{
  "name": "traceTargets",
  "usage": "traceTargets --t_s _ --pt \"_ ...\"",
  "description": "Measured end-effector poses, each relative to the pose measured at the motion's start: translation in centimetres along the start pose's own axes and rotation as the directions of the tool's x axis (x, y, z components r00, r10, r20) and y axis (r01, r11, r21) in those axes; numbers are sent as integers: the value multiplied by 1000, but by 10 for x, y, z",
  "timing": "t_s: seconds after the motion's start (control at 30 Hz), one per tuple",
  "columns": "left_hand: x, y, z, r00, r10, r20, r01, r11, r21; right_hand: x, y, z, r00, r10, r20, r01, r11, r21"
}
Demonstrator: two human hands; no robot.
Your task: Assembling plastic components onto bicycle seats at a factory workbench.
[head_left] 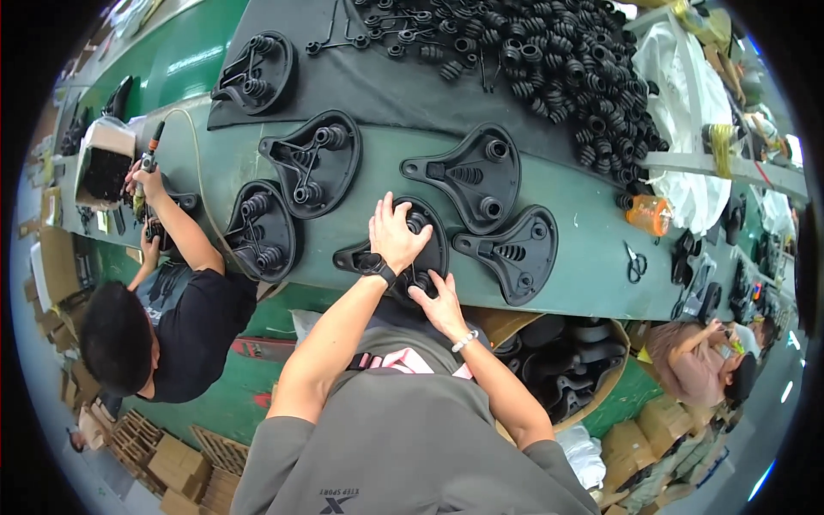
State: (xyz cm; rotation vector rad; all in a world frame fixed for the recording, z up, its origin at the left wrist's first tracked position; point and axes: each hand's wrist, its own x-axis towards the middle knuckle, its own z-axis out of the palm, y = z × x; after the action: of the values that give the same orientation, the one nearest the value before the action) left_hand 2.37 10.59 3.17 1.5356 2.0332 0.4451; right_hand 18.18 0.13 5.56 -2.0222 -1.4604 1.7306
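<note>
An upside-down black bicycle saddle lies at the table's near edge, its nose pointing left. My left hand, with a dark watch at the wrist, curls over the far coil-shaped spring on its underside. At the near side of the same saddle, my right hand has its thumb and fingers closed around the other spring; the palm hides part of it. Just right lie two more upturned saddles, one with springs fitted and one with bare posts at its rear corners.
Several saddles with springs and wire frames lie to the left. A heap of black ribbed springs covers a dark cloth at the back. Scissors and an orange jar stand right. A carton of saddles is below. A co-worker holds a power driver.
</note>
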Motion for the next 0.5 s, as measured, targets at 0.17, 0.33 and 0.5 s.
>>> traceTargets --t_s 0.17,0.33,0.5 --pt "5 15 7 1000 0 6 -1 987 158 14 9 -6 994 -91 -51 88 994 -60" --pt "7 15 10 996 -6 -94 24 982 186 19 3 -15 992 -113 -62 118 989 86" --pt "-2 -7 -2 996 79 -47 -77 996 44 13 -3 0 981 -49 -188 88 975 205"
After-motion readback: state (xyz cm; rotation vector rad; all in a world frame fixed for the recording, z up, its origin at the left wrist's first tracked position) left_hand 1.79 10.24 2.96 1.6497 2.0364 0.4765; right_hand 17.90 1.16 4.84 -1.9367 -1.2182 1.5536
